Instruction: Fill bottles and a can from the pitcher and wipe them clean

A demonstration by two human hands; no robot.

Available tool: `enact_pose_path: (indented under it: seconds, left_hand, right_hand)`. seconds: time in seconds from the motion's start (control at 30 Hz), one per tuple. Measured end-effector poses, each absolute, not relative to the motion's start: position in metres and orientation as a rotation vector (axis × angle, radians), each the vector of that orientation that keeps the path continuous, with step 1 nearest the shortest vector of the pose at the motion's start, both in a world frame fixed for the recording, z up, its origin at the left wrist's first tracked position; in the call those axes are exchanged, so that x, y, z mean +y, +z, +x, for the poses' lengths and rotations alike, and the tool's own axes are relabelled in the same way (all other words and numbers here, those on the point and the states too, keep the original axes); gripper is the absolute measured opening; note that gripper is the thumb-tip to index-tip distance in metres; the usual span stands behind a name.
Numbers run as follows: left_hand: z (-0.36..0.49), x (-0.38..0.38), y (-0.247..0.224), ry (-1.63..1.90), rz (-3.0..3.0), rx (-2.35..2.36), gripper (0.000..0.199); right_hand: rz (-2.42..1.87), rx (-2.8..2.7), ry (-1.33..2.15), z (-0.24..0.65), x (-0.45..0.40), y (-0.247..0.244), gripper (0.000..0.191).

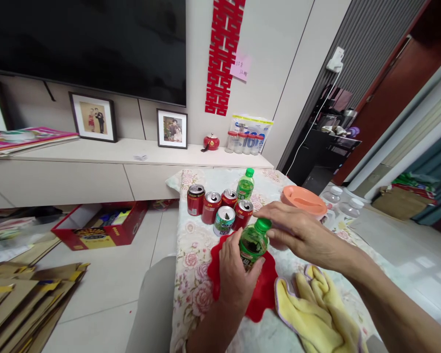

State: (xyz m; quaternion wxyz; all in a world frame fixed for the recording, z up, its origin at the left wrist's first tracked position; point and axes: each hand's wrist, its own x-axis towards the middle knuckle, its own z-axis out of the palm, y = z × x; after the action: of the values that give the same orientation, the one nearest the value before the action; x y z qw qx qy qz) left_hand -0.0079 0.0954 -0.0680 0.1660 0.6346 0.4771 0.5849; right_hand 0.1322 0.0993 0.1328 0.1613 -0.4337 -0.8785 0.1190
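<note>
My left hand point(235, 272) is wrapped round the body of a green bottle point(253, 243) above a red scalloped mat point(262, 294). The bottle is upright, with its green cap on. At that cap is my right hand point(297, 233), palm down, its fingers reaching over and beside the top; whether they grip it is unclear. Just behind stand several red cans point(210, 208) and a green and white can point(224, 220). A second green bottle point(246, 185) stands behind the cans. A yellow cloth point(316, 311) lies crumpled at the right of the mat.
An orange bowl point(304, 200) and clear jars point(351, 208) stand at the table's right side. Beyond the floral tablecloth point(191, 264) is a white cabinet point(150, 156) with framed photos. On the floor at left are a red box point(69, 230) and flattened cardboard point(29, 304).
</note>
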Motion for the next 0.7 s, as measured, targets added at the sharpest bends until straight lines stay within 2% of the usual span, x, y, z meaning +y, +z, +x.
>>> enact_pose_path:
  seconds: [0.13,0.27,0.43,0.5,0.6,0.7]
  left_hand:
    - [-0.009,0.096,-0.068,1.659,1.828,1.358,0.068]
    - [-0.010,0.098,-0.068,1.673,1.833,1.344,0.069]
    - [-0.011,0.100,-0.066,1.682,1.856,1.309,0.071]
    - [-0.011,0.100,-0.066,1.676,1.863,1.316,0.069]
    - [-0.011,0.100,-0.069,1.660,1.846,1.332,0.065]
    - [-0.010,0.102,-0.073,1.654,1.823,1.322,0.065]
  right_hand:
    - [-1.426,-2.472,0.151,0.125,0.103,0.125,0.026]
    - [-1.678,-2.367,0.003,0.120,0.101,0.125,0.043]
    - [-1.434,-2.521,0.174,0.119,0.091,0.138,0.031]
    - [-1.541,-2.537,0.169,0.114,0.090,0.140,0.031]
    - [-1.788,-2.452,0.056,0.102,0.093,0.136,0.018]
    - [-1.948,-2.301,-0.027,0.093,0.093,0.131,0.029]
